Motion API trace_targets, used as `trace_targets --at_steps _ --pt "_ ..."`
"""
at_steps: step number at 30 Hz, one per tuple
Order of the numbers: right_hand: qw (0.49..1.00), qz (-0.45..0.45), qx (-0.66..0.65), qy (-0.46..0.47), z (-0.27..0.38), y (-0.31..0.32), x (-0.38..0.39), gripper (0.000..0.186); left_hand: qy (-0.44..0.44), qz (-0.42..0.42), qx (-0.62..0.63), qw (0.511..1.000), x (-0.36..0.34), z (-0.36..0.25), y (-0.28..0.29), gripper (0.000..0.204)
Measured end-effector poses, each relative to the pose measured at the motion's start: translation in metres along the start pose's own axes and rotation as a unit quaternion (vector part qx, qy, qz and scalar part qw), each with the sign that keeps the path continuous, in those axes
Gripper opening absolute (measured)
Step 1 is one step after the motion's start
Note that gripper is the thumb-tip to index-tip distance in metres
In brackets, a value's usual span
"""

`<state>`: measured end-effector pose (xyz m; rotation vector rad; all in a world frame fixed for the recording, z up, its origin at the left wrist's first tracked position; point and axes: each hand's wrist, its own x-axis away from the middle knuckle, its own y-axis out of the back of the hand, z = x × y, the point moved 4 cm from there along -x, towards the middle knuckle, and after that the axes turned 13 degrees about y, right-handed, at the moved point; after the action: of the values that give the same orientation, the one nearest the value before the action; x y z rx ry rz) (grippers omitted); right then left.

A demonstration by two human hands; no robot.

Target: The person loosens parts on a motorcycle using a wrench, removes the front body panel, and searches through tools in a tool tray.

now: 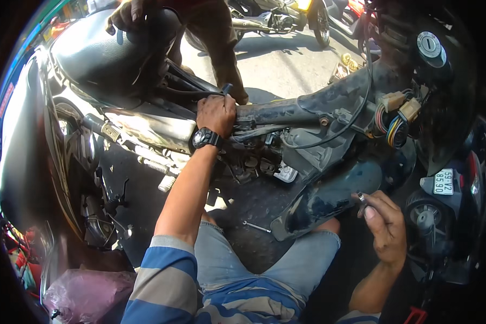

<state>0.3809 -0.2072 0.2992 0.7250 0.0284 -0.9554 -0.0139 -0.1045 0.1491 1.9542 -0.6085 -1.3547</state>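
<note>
A partly stripped motorbike stands across in front of me, its dusty dark frame tube (272,112) bare. My left hand (216,113), with a black watch (205,139) at the wrist, is closed over this tube behind the middle of the bike. A dark stub (227,88) sticks up by its knuckles; what lies under the palm is hidden. To the right, apart from the bike, my right hand (386,224) is raised and pinches a small shiny metal piece (360,197) between thumb and fingers. Its exact kind is too small to make out.
Another person's hand (128,15) is over the black seat (110,54). Between my knees and the bike, a wrench (256,227) lies on the ground beside the dark fender (329,197). Wire connectors (399,105) hang at right. A pink plastic bag (89,294) is at lower left.
</note>
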Motion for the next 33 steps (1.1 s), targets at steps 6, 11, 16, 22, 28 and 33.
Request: trace_targets --at_steps 6,11,16,22,28,33 --pt "0.958 0.063 -0.202 -0.191 -0.064 -0.152 -0.008 0.031 0.003 0.007 0.0 1.0 -0.001 0.027 -0.014 0.019" --pt "0.889 -0.035 -0.351 -0.293 -0.12 -0.249 -0.058 0.027 0.003 0.003 0.006 1.0 -0.001 0.047 -0.036 0.019" --pt "0.807 -0.162 -0.484 -0.296 -0.161 -0.305 -0.093 0.02 -0.004 -0.021 0.011 1.0 -0.006 0.057 -0.058 0.019" --pt "0.743 -0.253 -0.551 -0.283 -0.176 -0.336 -0.118 0.016 -0.001 -0.019 0.008 1.0 -0.009 0.069 -0.073 0.019" --pt "0.689 -0.275 -0.608 -0.284 -0.167 -0.35 -0.132 0.011 0.012 0.006 -0.007 1.0 -0.013 0.078 -0.073 0.02" --pt "0.629 -0.295 -0.66 -0.287 -0.172 -0.351 -0.139 0.008 0.025 -0.034 0.042 0.998 -0.016 0.071 -0.076 0.024"
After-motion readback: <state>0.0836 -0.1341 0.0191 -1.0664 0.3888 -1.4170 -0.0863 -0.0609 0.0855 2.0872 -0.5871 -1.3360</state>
